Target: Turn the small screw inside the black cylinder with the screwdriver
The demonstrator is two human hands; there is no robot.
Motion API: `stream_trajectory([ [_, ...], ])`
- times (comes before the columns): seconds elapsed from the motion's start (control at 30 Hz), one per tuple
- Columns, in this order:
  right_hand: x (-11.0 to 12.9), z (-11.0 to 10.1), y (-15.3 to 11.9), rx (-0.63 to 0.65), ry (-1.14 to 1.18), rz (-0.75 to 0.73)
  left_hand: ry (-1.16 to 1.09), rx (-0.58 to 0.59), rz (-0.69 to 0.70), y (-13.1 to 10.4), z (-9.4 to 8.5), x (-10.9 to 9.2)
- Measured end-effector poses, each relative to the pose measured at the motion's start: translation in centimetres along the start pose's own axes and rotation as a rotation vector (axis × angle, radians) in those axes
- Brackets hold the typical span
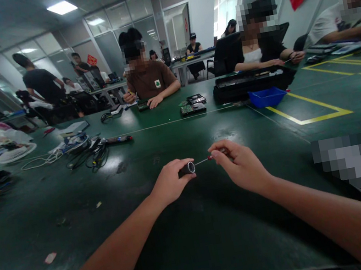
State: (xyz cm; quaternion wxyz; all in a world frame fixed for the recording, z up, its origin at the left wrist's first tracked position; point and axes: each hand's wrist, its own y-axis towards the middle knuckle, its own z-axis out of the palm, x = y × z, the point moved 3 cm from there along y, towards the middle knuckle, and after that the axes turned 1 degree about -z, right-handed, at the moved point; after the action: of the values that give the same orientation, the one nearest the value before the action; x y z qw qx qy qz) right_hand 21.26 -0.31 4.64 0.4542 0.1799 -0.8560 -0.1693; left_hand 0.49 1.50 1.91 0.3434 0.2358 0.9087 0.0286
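Observation:
Near the middle of the view, my left hand (172,180) is closed round a short black cylinder (189,168) with a round, silvery-rimmed end that faces right and toward me. My right hand (237,162) grips a small screwdriver (202,161) with a red part at its handle, most of the handle hidden by the fingers. Its thin metal shaft points left and its tip is at the cylinder's rimmed end; whether it is inside cannot be made out. Both hands are held above the green table (187,254).
Cables (94,152) and a dark rod-like tool (118,140) lie at the left. Circuit boards (193,108), a blue tray (267,97) and a long black casing (248,83) are farther back. A person in brown (153,81) works across the table.

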Motion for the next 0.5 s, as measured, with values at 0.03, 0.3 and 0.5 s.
stream_trajectory([
  [0.03, 0.03, 0.01, -0.03, 0.008, 0.002, -0.019, 0.002, -0.002, 0.003, 0.01, 0.0, 0.06],
  [0.3, -0.05, 0.04, 0.02, 0.04, -0.055, 0.016, 0.014, -0.006, 0.017, 0.04, -0.07, 0.2],
  [0.5, 0.03, 0.14, -0.14, 0.08, -0.028, 0.015, 0.029, -0.011, 0.007, 0.08, -0.1, 0.19],
])
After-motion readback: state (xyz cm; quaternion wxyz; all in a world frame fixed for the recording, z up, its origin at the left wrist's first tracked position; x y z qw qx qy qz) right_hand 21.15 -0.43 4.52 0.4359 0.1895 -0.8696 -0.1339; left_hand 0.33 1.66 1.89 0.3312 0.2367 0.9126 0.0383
